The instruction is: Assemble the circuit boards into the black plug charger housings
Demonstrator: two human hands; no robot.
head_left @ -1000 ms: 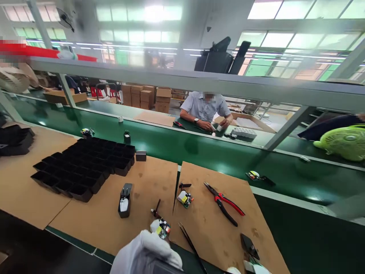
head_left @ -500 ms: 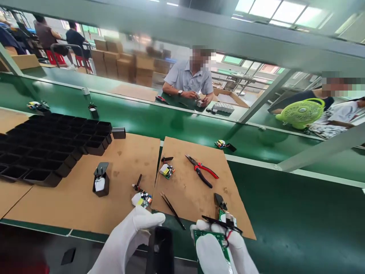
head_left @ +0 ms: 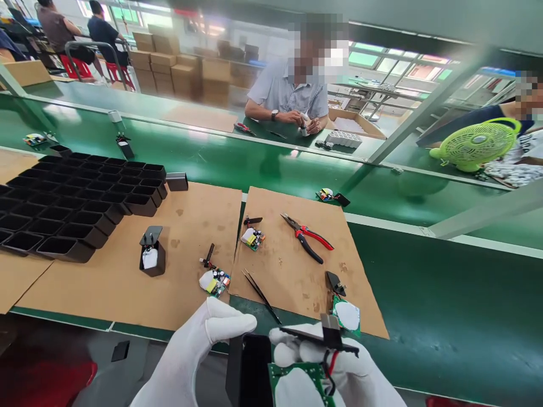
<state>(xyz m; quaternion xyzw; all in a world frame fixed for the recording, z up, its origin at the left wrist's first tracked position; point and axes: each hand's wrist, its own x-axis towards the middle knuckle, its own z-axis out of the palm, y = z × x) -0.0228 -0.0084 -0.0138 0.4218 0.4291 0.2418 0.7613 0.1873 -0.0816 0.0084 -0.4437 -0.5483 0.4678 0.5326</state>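
Note:
My gloved left hand (head_left: 190, 345) grips a black plastic case (head_left: 250, 367), its open side facing up. In my gloved right hand (head_left: 360, 367) is a green circuit board (head_left: 311, 370) with a white patch on its face. Red and black wires join the board to a black plug cover (head_left: 333, 333) held in the same hand. The board's left edge is right beside the case opening; whether they touch I cannot tell. Just beyond my right hand, another board (head_left: 348, 315) lies on the cardboard with its cover (head_left: 336, 284). Tweezers (head_left: 262, 297) lie ahead, between my hands.
Red-and-black pliers (head_left: 307, 237) lie on the cardboard (head_left: 292, 282). Two more boards (head_left: 215, 281) sit nearby. A case with a board inside (head_left: 151, 257) stands left, before rows of black cases (head_left: 85, 212). Across the bench, a person (head_left: 292, 102) handles small parts; a green fan (head_left: 477, 144) stands right.
My right hand has brought the circuit board left, up beside the case. The plug cover has turned in the hand. The view has tilted down a little.

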